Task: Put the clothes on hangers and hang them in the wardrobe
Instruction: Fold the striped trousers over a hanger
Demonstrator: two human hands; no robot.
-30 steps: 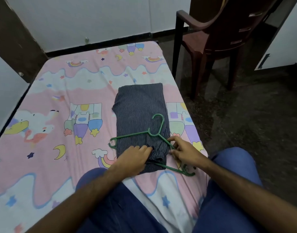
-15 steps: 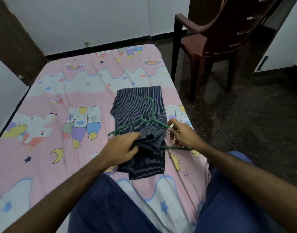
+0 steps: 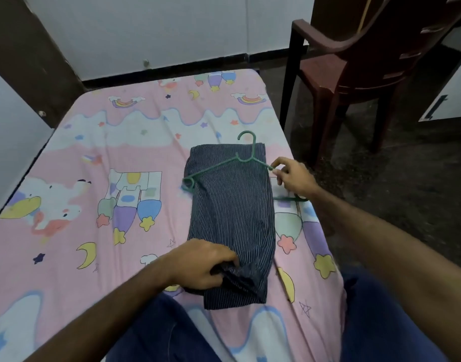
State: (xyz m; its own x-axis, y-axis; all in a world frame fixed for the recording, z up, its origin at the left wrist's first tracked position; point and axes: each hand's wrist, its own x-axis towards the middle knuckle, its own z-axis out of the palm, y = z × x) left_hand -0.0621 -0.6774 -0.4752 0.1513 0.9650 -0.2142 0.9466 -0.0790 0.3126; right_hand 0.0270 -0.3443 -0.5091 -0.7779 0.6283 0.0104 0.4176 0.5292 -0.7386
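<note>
Since a moment ago the green hanger [image 3: 225, 163] has slid up the folded striped garment [image 3: 230, 205] to its far end, hook at 12 o'clock. Nearest, the left hand [image 3: 198, 265] grips the garment's bunched near end on the bed [image 3: 93, 205]. Farther, at 2 o'clock, the right hand [image 3: 293, 175] pinches the hanger's right arm.

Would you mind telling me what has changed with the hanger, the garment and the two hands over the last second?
The green hanger slid away from the person along the striped garment, from its near end to its far end, drawn by the right hand, which still pinches its right arm. The left hand kept gripping the garment's near end. The garment stayed on the bed.
</note>
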